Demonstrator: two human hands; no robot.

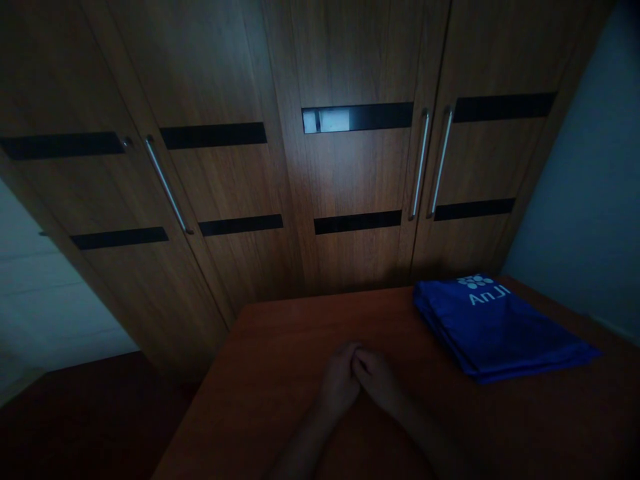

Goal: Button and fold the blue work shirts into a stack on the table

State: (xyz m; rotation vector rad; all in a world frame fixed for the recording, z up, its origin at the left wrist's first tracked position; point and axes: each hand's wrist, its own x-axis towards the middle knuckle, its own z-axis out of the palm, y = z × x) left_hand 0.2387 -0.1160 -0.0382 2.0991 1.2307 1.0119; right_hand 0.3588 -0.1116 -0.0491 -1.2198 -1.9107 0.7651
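My left hand (pixel 341 379) and my right hand (pixel 377 377) are clasped together over the wooden table (pixel 285 333), near its middle. Both have their fingers closed, pressed against each other; the dim light hides whether anything small lies between them. To the right of my hands, apart from them, a folded blue cloth or bag (pixel 500 330) with white lettering and a dotted logo lies on the table.
Behind the table stands a wooden wardrobe (pixel 350 167) with black strips and long metal handles (pixel 420 167). A pale wall (pixel 590 200) rises on the right. The table's left edge drops to a dark floor (pixel 100 413).
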